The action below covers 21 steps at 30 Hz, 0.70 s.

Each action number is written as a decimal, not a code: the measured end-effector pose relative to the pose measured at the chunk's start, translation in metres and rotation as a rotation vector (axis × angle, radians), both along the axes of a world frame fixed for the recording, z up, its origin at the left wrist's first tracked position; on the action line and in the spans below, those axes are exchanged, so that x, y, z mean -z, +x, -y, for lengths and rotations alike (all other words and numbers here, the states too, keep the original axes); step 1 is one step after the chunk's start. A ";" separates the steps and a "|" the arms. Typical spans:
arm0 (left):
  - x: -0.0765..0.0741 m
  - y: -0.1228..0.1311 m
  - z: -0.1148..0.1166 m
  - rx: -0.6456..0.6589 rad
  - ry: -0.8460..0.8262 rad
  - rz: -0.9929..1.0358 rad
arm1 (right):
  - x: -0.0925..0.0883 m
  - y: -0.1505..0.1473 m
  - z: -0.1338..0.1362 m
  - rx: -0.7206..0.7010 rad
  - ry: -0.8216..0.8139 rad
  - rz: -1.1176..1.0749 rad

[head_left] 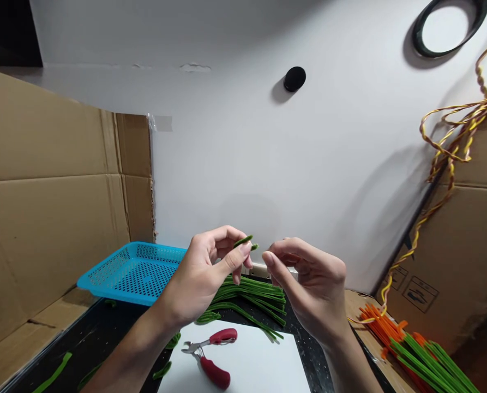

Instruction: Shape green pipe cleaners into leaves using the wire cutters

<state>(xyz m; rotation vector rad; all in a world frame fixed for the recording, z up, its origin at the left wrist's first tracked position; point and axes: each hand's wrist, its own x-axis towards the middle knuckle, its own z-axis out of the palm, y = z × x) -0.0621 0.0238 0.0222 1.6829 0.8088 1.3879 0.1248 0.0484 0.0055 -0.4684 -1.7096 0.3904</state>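
Observation:
My left hand (204,273) is closed, pinching a short, bent piece of green pipe cleaner (243,240) between thumb and fingers; its two fuzzy ends stick out to the right. Just right of it, my right hand (308,275) has thumb and forefinger drawn together. Whether anything is between those fingertips is hidden. Below the hands, red-handled nippers (218,373) lie with jaws to the left on a white sheet (268,363). A bundle of long green pipe cleaners (263,295) lies behind the sheet, partly covered by my left hand.
A blue perforated basket (139,273) stands at the left. Orange pipe cleaners (376,322) and bright green pipe cleaners (435,363) lie at the right. Cardboard (50,218) walls the left side. Twisted yellow-brown wire (451,158) hangs at the right.

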 end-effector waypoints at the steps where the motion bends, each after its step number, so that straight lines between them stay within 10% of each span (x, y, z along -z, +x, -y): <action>1: -0.001 0.000 0.000 0.016 -0.008 0.021 | 0.000 0.001 0.000 0.000 0.018 0.006; 21: -0.003 -0.012 0.004 0.254 -0.181 -0.316 | -0.019 0.027 0.006 -0.039 0.065 0.402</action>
